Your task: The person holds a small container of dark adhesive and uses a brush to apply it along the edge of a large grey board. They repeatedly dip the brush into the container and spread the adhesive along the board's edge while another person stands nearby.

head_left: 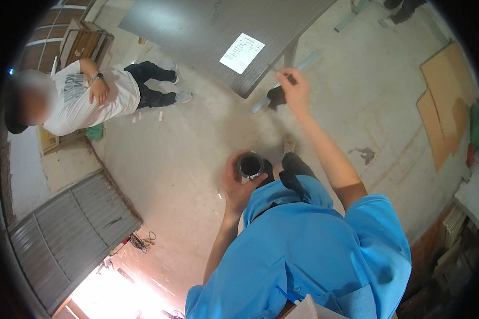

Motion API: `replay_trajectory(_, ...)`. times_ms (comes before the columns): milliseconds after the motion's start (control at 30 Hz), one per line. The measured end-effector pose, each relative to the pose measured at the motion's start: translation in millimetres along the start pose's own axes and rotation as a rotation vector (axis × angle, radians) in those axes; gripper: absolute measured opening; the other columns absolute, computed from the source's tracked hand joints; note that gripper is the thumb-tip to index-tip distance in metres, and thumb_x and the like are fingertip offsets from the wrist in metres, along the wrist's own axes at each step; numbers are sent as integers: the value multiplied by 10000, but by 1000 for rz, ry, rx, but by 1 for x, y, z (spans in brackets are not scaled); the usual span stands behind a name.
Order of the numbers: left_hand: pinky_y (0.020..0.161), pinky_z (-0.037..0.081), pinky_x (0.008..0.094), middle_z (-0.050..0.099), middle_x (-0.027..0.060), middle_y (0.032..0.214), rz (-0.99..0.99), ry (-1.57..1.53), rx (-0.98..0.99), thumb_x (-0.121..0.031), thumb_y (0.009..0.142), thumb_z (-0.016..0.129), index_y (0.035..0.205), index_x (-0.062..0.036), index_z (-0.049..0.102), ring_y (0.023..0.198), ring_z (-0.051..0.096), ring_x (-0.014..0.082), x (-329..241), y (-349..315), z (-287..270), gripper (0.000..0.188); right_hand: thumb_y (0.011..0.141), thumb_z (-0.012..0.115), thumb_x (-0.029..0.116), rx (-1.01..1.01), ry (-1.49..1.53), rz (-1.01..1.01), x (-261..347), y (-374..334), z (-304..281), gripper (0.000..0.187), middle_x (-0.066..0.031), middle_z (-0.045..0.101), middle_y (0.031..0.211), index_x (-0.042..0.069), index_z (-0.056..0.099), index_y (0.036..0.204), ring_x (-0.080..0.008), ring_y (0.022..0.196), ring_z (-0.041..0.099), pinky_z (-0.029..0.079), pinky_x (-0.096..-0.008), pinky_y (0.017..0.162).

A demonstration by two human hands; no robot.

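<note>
Head view: the wearer's left hand (235,183) curls around a dark round container (250,165) before the waist, its inside too dark to make out. The right hand (297,93), just right of the near corner of a dark bench (181,34) cut off above, has thumb and fingertips drawn together; whether they pinch anything cannot be told. Open floor (356,114) reaches to cardboard (443,106) at right. Another person (101,98) stands left of the bench.
</note>
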State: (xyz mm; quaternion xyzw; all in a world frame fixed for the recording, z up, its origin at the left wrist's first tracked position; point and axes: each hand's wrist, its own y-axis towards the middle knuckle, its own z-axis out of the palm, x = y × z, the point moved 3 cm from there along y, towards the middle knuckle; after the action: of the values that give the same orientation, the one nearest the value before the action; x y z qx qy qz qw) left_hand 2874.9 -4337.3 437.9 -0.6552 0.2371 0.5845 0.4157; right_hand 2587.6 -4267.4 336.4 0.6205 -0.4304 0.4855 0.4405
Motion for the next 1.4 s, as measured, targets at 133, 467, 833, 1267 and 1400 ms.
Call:
replay_trajectory(133,1104,516,348,662,102,1322,-7,-11,13,93,778,894,1438,-8,573,1245,652,202,-4,2,-1,741,948,813,143,15,40,-4,-3,6,-4,143,-57,702,967,22,771,1012,-168,894,657,508,-308,818)
replay_trajectory(467,1086,544,347,647,86,1360,-31,35,89,129,771,875,1456,-25,555,1259,640,183,-10,10,-2,771,943,836,171,-140,27,116,-4,34,-35,192,-70,720,988,16,778,1039,-184,903,675,524,-325,814)
replay_trajectory(833,1108,541,356,620,96,1444,6,1,167,136,728,895,1433,-25,559,1292,638,198,-14,16,-2,797,968,823,192,-153,-33,87,0,35,-50,188,-7,691,890,19,781,1029,-100,780,601,474,-271,702)
replay_trajectory(1267,1082,537,343,639,88,1386,62,65,110,101,729,910,1437,-21,579,1242,648,186,-76,29,30,791,979,800,149,-55,75,23,33,60,-44,135,-27,702,988,24,766,1018,-134,897,620,487,-287,830)
replay_trajectory(1400,1092,533,344,631,98,1384,39,51,96,116,747,905,1450,-16,569,1251,647,197,-92,33,33,790,971,796,120,-35,33,23,50,68,-34,107,-31,709,985,26,767,1015,-145,896,639,499,-295,817)
